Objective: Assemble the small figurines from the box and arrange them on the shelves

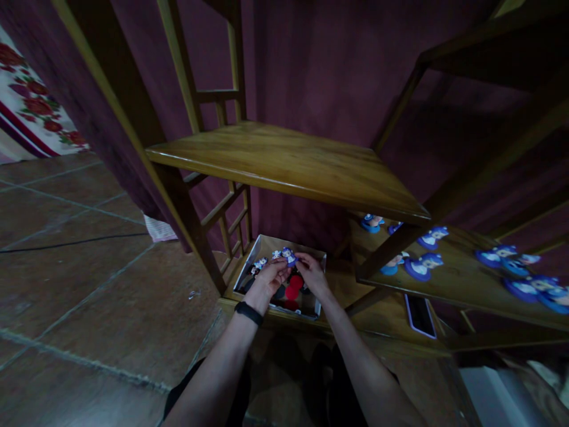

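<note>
Over a white cardboard box on the low shelf, a small purple-and-white figurine sits between my two hands. My left hand, with a black band at the wrist, pinches it from the left. From the right, the fingers of my right hand close on its edge. Inside the box are more small figurines at the left and red round pieces in the middle. My hands hide part of the box's contents.
A wooden shelf board juts out above my hands, beside an upright post. Several blue and purple figurines stand on the shelf at right. Below them lies a phone. A cable crosses the tiled floor at left.
</note>
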{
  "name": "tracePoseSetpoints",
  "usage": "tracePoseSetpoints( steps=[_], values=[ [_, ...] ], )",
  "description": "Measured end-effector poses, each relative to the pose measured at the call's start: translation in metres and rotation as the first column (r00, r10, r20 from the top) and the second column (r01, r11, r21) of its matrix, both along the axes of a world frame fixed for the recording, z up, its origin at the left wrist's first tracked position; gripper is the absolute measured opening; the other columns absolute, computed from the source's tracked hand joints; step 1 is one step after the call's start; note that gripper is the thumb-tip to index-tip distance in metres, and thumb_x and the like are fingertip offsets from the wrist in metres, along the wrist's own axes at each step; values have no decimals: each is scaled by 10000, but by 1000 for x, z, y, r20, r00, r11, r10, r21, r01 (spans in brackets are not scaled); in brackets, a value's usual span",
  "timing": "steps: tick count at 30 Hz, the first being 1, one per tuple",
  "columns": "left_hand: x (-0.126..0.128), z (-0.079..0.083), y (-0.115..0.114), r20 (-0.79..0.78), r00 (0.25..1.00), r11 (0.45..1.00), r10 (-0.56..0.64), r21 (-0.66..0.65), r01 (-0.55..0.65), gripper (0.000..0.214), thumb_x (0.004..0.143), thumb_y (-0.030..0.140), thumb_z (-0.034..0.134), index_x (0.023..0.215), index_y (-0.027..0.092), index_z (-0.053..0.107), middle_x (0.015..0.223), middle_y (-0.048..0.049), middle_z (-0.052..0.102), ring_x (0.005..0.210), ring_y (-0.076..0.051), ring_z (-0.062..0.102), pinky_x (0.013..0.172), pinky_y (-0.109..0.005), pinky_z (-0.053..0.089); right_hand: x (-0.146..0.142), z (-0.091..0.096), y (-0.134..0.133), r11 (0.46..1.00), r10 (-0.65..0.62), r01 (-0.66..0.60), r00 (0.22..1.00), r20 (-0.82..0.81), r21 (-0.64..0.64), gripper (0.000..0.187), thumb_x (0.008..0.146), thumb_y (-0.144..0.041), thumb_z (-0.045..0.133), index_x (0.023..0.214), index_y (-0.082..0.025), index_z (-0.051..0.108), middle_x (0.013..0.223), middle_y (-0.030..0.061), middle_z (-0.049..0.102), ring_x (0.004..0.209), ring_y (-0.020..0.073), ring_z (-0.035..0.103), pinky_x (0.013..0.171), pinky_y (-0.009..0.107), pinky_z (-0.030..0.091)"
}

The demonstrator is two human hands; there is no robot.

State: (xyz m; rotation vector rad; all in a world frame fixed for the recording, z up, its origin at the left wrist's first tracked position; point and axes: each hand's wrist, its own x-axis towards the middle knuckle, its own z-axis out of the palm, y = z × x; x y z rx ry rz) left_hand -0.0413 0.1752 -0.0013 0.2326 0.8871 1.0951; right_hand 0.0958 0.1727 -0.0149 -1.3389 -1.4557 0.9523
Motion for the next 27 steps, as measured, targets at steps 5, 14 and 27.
tracePoseSetpoints(
  steps=[5,14,27],
  values=[
    [0,1,0,4,1000,1000,-13,-2,13,134,702,-9,585,758,111,601,633,-46,647,541,-99,604,546,-189,500,1,4,-1,1000,17,-18,999,-49,-2,273,754,-229,499,1002,-251,612,962,-1,660,895,149,609,860,322,470],
    [-1,4,1,-13,1000,1000,-16,-18,16,49,730,57,593,728,105,599,626,-65,651,538,-103,611,554,-191,507,2,3,-1,999,46,-45,992,-114,7,244,720,-212,507,948,-219,593,865,9,658,810,150,626,798,311,485],
    [-1,5,-1,-71,997,996,28,86,-22,166,624,2,657,732,121,618,625,-20,654,550,-99,613,569,-197,506,2,5,-4,999,42,-44,998,-56,-26,220,716,-197,482,909,-239,579,846,-22,637,795,140,608,769,299,484]
  ],
)
